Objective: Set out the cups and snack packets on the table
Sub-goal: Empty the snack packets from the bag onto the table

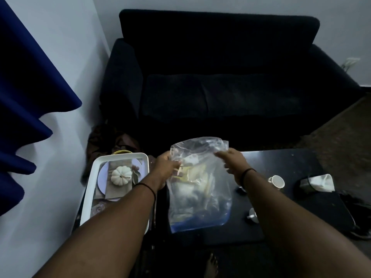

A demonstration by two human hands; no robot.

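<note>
Clear bag (198, 189): held upright over the dark table (281, 163), blurred packets inside, blue strip at its bottom. Left hand (167, 167): fingers curled, gripping the bag's left edge. Right hand (232, 162): pinching the bag's top right corner. Cup (277, 181): on its side on the table, right of the bag. White tray (120, 157): left of the table, carrying a plate (103, 177) and small white pumpkin (121, 175). Black sofa (220, 77): behind.

Clear bag (198, 183) (blue bottom edge); white tray (91, 197); white pumpkin (121, 175); black sofa (220, 77); blue curtain (26, 93).
</note>
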